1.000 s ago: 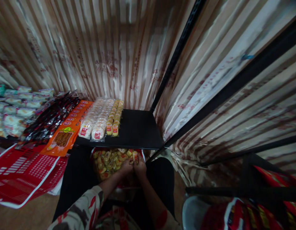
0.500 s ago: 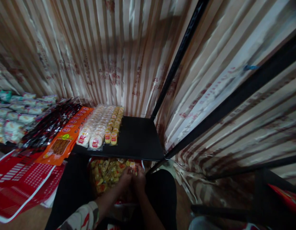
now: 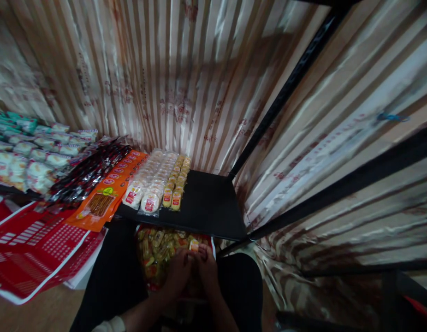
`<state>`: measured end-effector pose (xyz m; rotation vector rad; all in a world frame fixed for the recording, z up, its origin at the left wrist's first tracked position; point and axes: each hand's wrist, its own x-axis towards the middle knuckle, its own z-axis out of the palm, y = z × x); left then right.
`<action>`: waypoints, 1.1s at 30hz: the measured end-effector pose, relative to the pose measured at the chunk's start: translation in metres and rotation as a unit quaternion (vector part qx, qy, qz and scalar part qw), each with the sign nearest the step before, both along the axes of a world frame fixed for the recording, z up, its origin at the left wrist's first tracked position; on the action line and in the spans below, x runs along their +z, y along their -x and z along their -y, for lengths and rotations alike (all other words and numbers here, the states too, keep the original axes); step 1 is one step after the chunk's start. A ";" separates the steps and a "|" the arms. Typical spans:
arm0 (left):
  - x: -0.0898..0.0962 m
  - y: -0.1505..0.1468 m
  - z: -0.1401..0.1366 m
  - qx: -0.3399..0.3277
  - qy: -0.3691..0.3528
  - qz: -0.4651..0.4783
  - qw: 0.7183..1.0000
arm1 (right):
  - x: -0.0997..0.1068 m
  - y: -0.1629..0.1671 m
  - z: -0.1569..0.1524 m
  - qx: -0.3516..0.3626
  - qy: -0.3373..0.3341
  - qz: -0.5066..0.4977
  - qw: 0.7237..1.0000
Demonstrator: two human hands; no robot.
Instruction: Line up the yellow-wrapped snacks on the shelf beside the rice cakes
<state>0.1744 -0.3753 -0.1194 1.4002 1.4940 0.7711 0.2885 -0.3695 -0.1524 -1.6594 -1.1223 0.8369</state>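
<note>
My left hand (image 3: 180, 267) and my right hand (image 3: 205, 263) meet over a red basket (image 3: 213, 244) of yellow wrapped snacks (image 3: 156, 249), low between my knees. Fingers of both are closed around a small wrapped snack (image 3: 193, 245) with an orange and white label, held at the fingertips. The dim light hides exactly how each finger grips. Ahead, on the black shelf (image 3: 213, 203), stand two rows of yellow wrapped snacks (image 3: 176, 198) with red labels. To their left are rows of white round wrapped snacks (image 3: 150, 203).
Orange packets (image 3: 99, 203), dark shiny packets (image 3: 85, 173) and white packets (image 3: 40, 173) line the shelf leftward. A red basket with a white rim (image 3: 33, 253) stands at the left. Black metal posts (image 3: 286, 97) rise at the right, with striped curtain (image 3: 186, 92) behind.
The view has shifted, so the shelf sits slightly further right in it. My hands stay together above the basket, and the small snack's label now shows more clearly between them.
</note>
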 end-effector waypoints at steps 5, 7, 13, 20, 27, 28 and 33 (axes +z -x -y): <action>0.013 0.016 0.011 0.013 -0.036 0.023 0.999 | 0.019 0.012 0.002 0.015 0.017 -0.048 0.999; 0.020 0.021 0.011 0.021 -0.063 0.031 0.997 | 0.030 0.019 0.002 0.014 0.009 -0.056 0.998; 0.042 0.029 -0.011 0.024 -0.138 0.053 0.989 | 0.059 0.034 -0.016 0.006 -0.036 -0.086 0.996; 0.072 0.008 -0.058 0.043 -0.131 -0.008 0.990 | 0.078 0.021 -0.071 -0.021 -0.081 -0.132 0.988; 0.085 -0.035 -0.109 0.051 -0.131 -0.039 0.989 | 0.075 -0.009 -0.148 -0.060 -0.121 -0.115 0.984; 0.083 -0.042 -0.119 0.054 -0.130 -0.033 0.989 | 0.072 -0.013 -0.159 -0.057 -0.120 -0.106 0.985; 0.069 -0.069 -0.181 0.114 -0.081 0.012 0.990 | 0.059 -0.026 -0.215 -0.032 -0.118 -0.032 0.992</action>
